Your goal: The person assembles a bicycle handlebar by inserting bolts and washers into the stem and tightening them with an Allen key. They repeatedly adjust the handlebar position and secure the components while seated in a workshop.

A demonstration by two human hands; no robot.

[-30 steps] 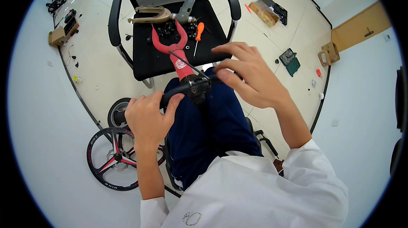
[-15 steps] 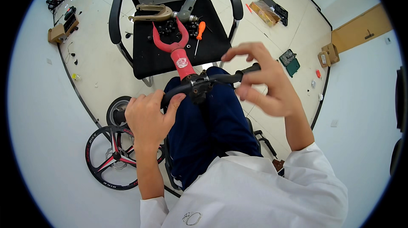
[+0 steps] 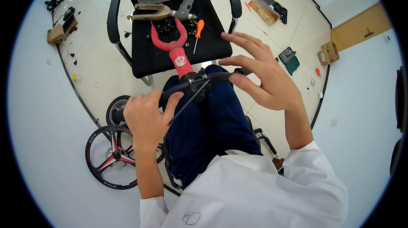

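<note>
Head view: our left hand (image 3: 146,115) grips the black handlebar (image 3: 191,85) of a red fork (image 3: 174,47). Our right hand (image 3: 265,77) hovers spread just beside the bar's other end.

Black office chair (image 3: 146,53) ahead; orange screwdriver (image 3: 198,30) on seat. Spoked wheel (image 3: 112,158) on floor, left. Cardboard box (image 3: 264,11) beyond.

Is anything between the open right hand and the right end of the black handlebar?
Nothing visible. The right hand is spread open just above and beside the right end of the black handlebar, with no object between them. The left hand grips the bar's left side. A thin black rod hangs below the stem, clear of the right hand.
</note>
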